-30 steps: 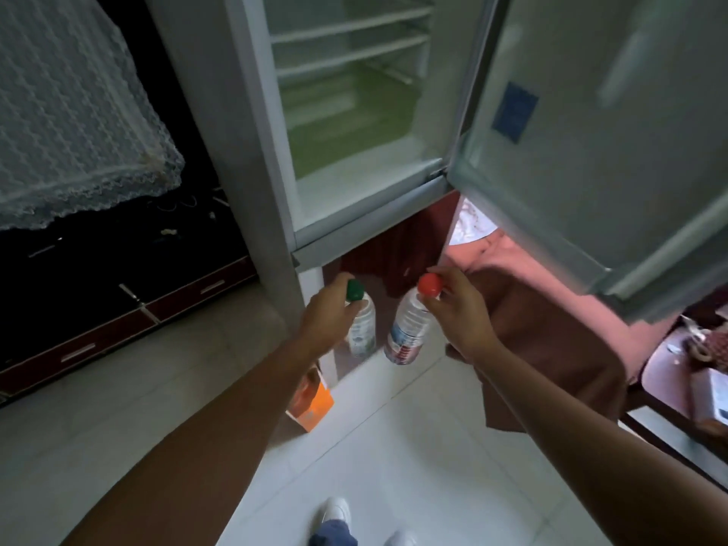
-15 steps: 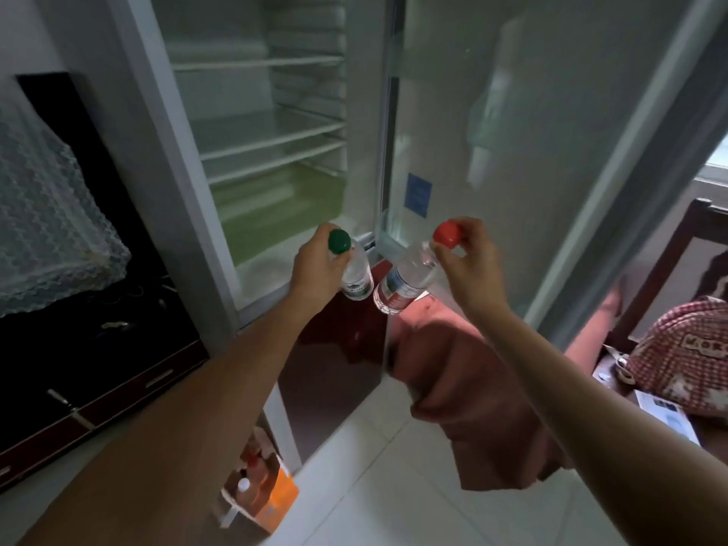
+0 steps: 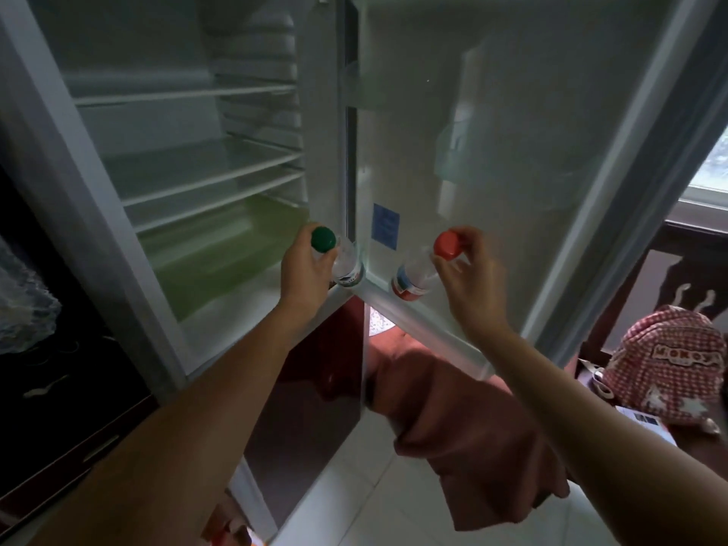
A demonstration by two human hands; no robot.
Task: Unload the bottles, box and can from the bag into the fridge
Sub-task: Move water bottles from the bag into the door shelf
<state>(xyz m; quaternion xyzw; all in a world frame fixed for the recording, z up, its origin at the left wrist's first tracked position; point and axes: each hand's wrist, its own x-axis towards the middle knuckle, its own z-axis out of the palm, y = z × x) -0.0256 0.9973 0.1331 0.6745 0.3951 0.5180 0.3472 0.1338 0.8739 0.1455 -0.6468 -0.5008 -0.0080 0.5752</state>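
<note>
My left hand (image 3: 305, 269) is closed around the neck of a clear plastic bottle with a green cap (image 3: 342, 258), held upright at the lower right corner of the open white fridge (image 3: 189, 183). The bottle's base hangs just above the compartment's front sill, beside the hinge side. My right hand (image 3: 470, 275) pinches a clear plastic bottle with a red cap and red-and-blue label (image 3: 413, 275) by the cap; this bottle is tilted, base toward the lower inside edge of the open fridge door (image 3: 492, 151). Whether either base touches the fridge, I cannot tell. Both bottles are apart from each other, one on each side of the hinge line.

Inside the fridge: several bare white shelves (image 3: 212, 183) and a green-tinted drawer (image 3: 212, 266) at the bottom. A blue sticker (image 3: 385, 228) sits on the door's inner face. Below the door lies a reddish-brown cloth (image 3: 465, 427). At far right, a red-and-white chequered pouch (image 3: 665, 372) rests on a dark surface.
</note>
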